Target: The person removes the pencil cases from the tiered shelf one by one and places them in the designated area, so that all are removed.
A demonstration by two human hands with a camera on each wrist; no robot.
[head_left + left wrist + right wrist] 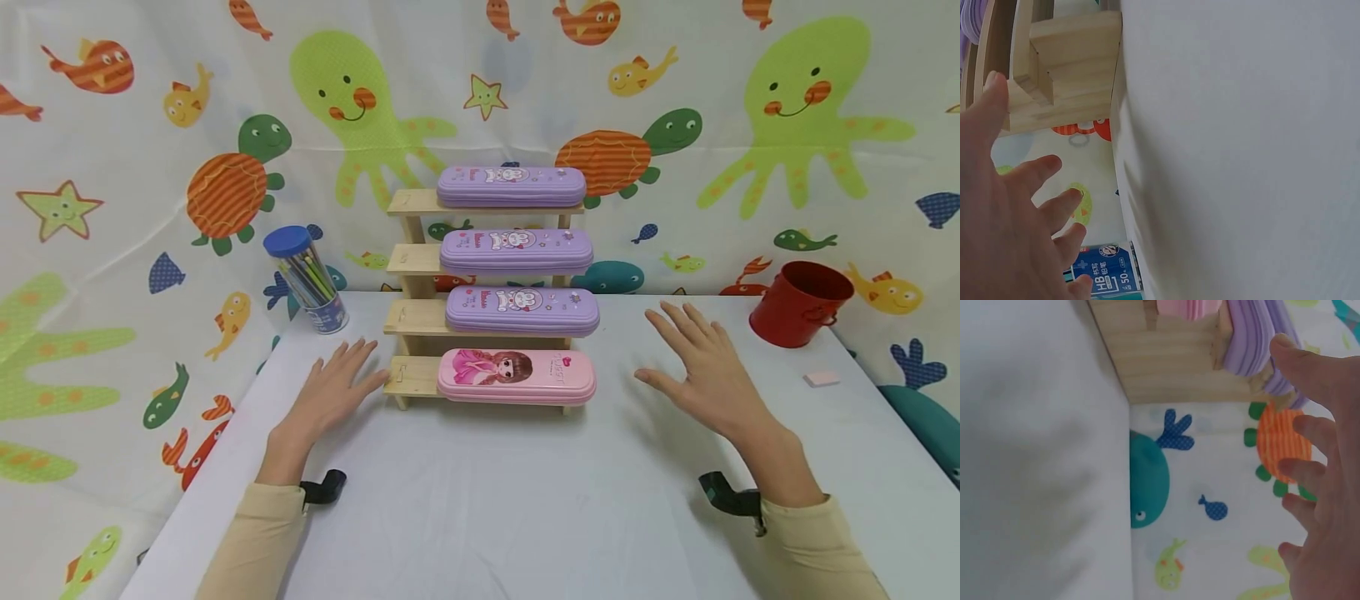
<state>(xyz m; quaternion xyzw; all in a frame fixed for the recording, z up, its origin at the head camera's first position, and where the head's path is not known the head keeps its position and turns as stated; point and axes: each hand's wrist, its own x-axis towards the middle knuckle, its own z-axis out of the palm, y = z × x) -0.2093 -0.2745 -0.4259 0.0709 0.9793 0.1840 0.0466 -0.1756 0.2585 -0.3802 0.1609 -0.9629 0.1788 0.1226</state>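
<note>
A wooden stepped rack point(414, 318) stands at the middle back, with purple cases point(512, 187) on its three upper steps and a pink case point(566, 377) on the lowest. The left hand point(330, 398), fingers spread and holding nothing, is just left of the lowest step; in the left wrist view that hand point(1016, 206) is beside the rack's wooden side point(1079, 56). Farther off to the rack's right, the right hand point(708, 379) has its fingers spread with nothing in them. The right wrist view has this hand point(1329, 469) near the purple cases point(1250, 337).
Behind the left hand stands a clear tub of pencils point(307, 279) with a blue lid. A red bucket point(797, 307) is at the back right, with a pink eraser-like block point(822, 379) in front of it. A patterned curtain point(465, 75) hangs behind the white table point(487, 500).
</note>
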